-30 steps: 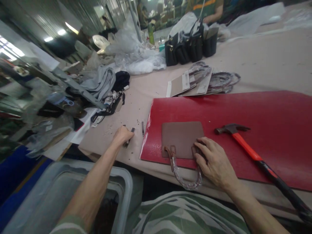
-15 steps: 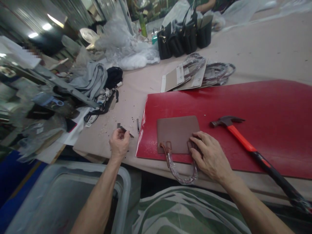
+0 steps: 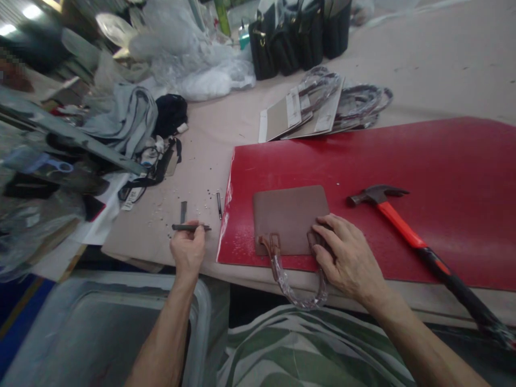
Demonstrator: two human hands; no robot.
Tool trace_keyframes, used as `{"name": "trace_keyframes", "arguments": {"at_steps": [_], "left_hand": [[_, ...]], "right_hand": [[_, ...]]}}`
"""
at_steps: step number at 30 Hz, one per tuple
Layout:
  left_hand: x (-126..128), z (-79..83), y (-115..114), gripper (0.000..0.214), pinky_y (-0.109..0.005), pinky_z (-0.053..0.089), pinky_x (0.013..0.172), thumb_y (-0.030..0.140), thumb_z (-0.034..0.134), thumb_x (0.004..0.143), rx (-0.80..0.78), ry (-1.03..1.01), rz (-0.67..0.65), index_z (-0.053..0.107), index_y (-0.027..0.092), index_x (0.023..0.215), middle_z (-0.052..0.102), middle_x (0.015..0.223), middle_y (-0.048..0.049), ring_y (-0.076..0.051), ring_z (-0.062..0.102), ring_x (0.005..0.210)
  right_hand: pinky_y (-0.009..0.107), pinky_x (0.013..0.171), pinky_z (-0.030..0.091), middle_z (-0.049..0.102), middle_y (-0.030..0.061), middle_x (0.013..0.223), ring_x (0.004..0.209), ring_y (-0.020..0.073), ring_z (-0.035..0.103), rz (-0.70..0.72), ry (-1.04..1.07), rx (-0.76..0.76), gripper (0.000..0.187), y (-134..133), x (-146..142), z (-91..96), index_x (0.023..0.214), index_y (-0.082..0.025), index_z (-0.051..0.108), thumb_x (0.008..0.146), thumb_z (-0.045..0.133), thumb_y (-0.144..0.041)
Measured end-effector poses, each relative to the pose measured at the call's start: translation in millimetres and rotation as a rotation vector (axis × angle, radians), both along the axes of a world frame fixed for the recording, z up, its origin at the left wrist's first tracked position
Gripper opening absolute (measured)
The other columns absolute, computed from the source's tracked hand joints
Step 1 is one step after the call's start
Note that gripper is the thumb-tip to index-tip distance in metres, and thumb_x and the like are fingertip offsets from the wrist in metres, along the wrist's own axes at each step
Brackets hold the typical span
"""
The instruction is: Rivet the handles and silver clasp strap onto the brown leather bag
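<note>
Pinching a thin dark metal punch (image 3: 191,228) in the left hand (image 3: 187,252): thumb and fingertips are closed on its middle, and both ends stick out past the fingers. The rod sits across the top of that hand, on the side away from the person. It's slim, straight, dark grey and matte. Can't tell which end is the tip, or whether it touches the beige worktop (image 3: 423,70). Long axis runs left-right, roughly parallel to the worktop's near edge, with the right end aimed at the red textured mat (image 3: 403,161).

Right hand (image 3: 350,258): palm down, fingers spread and slightly curled, pressing the near right corner of a flat brown leather panel (image 3: 290,215). It grips nothing. The panel has rounded corners and lies on the mat between the two hands, nearer the right one. A brown strap handle wrapped in clear plastic (image 3: 300,290) loops from the panel's near edge toward the person, over the worktop edge, just left of the right hand.

Just beyond the left hand lies a short dark flat bar (image 3: 184,211). A thin dark pin (image 3: 219,205) is right of it, beside the mat's edge. Both point away from the person.

Right of the right hand, a claw hammer with orange-and-black handle (image 3: 403,231) lies on the mat, head on the far-left end, handle running near-right.

Far beyond both hands sit a stack of card-backed handles (image 3: 314,107) and a row of black handbags (image 3: 298,37). Under the left forearm is a grey plastic bin (image 3: 100,322).
</note>
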State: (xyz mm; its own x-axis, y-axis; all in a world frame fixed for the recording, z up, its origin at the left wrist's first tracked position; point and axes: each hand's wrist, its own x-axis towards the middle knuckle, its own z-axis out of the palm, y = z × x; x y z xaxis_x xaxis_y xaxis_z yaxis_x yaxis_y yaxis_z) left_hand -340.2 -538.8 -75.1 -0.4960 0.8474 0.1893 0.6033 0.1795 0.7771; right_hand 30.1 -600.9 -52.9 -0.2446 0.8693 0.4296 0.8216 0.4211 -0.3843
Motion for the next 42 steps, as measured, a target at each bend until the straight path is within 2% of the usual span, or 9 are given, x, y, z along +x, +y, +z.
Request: {"name": "trace_keyframes", "arguments": {"at_steps": [6, 9, 15, 21, 26, 30, 35, 39, 42], "left_hand": [[-3.0, -7.1, -3.0, 0.035, -0.039, 0.066, 0.082, 0.037, 0.067, 0.082, 0.060, -0.278, -0.078, 0.067, 0.011, 0.106, 0.077, 0.096, -0.0108, -0.021, 0.077, 0.085], [-2.4, -3.6, -3.7, 0.036, -0.038, 0.067, 0.081, 0.037, 0.069, 0.082, 0.081, -0.223, -0.091, 0.065, 0.012, 0.108, 0.076, 0.095, -0.0099, -0.020, 0.077, 0.082], [-3.3, -3.0, -0.8, 0.038, -0.040, 0.064, 0.088, 0.035, 0.064, 0.087, 0.158, -0.227, -0.177, 0.060, 0.015, 0.119, 0.077, 0.102, -0.0098, -0.022, 0.077, 0.094], [-15.6, 0.3, 2.4, 0.028, -0.034, 0.065, 0.084, 0.036, 0.068, 0.083, 0.018, -0.135, -0.309, 0.068, 0.016, 0.103, 0.079, 0.095, -0.0074, -0.020, 0.077, 0.085], [-15.0, 8.2, 2.9, 0.027, -0.032, 0.066, 0.078, 0.035, 0.073, 0.080, 0.033, -0.109, -0.299, 0.069, 0.016, 0.098, 0.079, 0.089, -0.0054, -0.020, 0.077, 0.077], [12.3, 17.9, -7.3, 0.024, -0.037, 0.066, 0.084, 0.032, 0.075, 0.082, 0.138, -0.216, -0.350, 0.069, 0.017, 0.100, 0.080, 0.092, -0.0054, -0.021, 0.078, 0.083], [71.4, 29.9, -23.2, 0.019, -0.039, 0.063, 0.095, 0.033, 0.075, 0.087, 0.137, -0.161, -0.571, 0.073, 0.021, 0.102, 0.079, 0.103, -0.0061, -0.023, 0.077, 0.096], [113.2, 29.9, -25.9, 0.016, -0.036, 0.064, 0.092, 0.031, 0.073, 0.090, 0.189, -0.227, -0.756, 0.070, 0.022, 0.103, 0.079, 0.104, -0.0061, -0.021, 0.077, 0.097], [128.5, 27.6, -25.2, 0.012, -0.034, 0.064, 0.091, 0.026, 0.073, 0.090, 0.217, -0.214, -0.829, 0.069, 0.022, 0.101, 0.080, 0.102, -0.0059, -0.020, 0.077, 0.097]], "right_hand": [[0.056, 0.105, 0.048, 0.060, 0.0180, 0.130, 0.125, 0.0352, 0.054, -0.007, 0.004, -0.018, 0.031, 0.2, -0.2, 0.8, 0.122, -0.015, 0.063, 0.094, 0.054, -0.026], [0.057, 0.104, 0.048, 0.060, 0.0178, 0.131, 0.126, 0.0357, 0.054, -0.006, 0.007, -0.034, 0.032, 0.5, -0.6, 1.7, 0.123, -0.016, 0.062, 0.094, 0.054, -0.026], [0.058, 0.105, 0.048, 0.060, 0.0188, 0.132, 0.127, 0.0366, 0.054, -0.003, 0.012, -0.035, 0.034, 0.3, -1.1, 2.7, 0.124, -0.015, 0.062, 0.093, 0.054, -0.026], [0.058, 0.104, 0.048, 0.060, 0.0195, 0.131, 0.128, 0.0369, 0.053, -0.005, 0.011, -0.030, 0.034, 0.0, -0.8, 2.2, 0.124, -0.014, 0.062, 0.094, 0.053, -0.026], [0.058, 0.105, 0.048, 0.060, 0.0201, 0.130, 0.127, 0.0370, 0.054, -0.004, 0.004, -0.023, 0.033, -0.1, -0.5, 1.4, 0.123, -0.013, 0.062, 0.093, 0.054, -0.026], [0.058, 0.105, 0.047, 0.060, 0.0188, 0.131, 0.128, 0.0363, 0.053, -0.011, 0.022, -0.040, 0.034, 0.0, -0.7, 0.6, 0.124, -0.015, 0.063, 0.093, 0.054, -0.026], [0.057, 0.104, 0.048, 0.061, 0.0193, 0.130, 0.127, 0.0361, 0.054, -0.016, 0.016, -0.022, 0.033, 0.4, -1.3, 0.6, 0.122, -0.014, 0.064, 0.093, 0.054, -0.027], [0.056, 0.104, 0.048, 0.061, 0.0199, 0.129, 0.126, 0.0363, 0.055, -0.017, 0.008, -0.018, 0.032, 0.5, -1.6, 1.4, 0.121, -0.013, 0.064, 0.094, 0.054, -0.026], [0.056, 0.104, 0.049, 0.061, 0.0207, 0.128, 0.125, 0.0366, 0.055, -0.017, 0.010, -0.016, 0.032, 0.5, -1.8, 1.7, 0.121, -0.011, 0.063, 0.094, 0.054, -0.026]]}}
